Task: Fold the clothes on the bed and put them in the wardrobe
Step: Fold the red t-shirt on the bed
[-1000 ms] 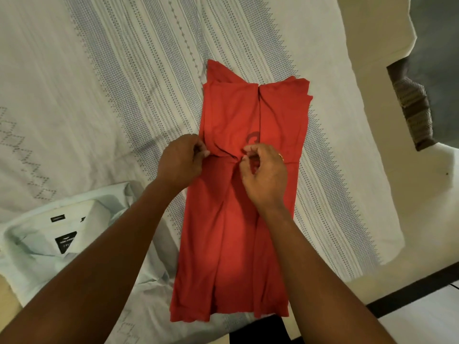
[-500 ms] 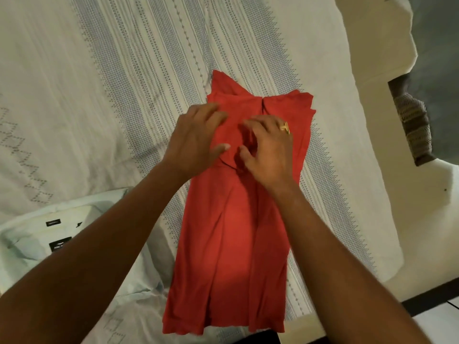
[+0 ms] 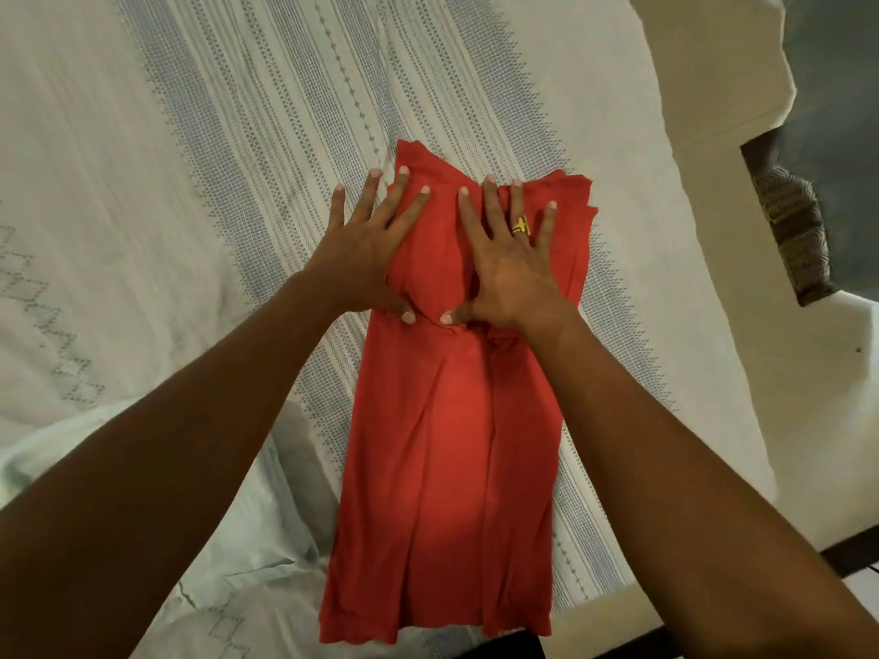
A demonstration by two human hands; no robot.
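Single head-worn view, set above the near edge of the bed [image 3: 142, 135], facing forward and steeply down at close range; the bed's right edge is included.

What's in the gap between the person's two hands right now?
In the head view, just a strip of the red garment; the left hand and right hand rest flat on it, apart.
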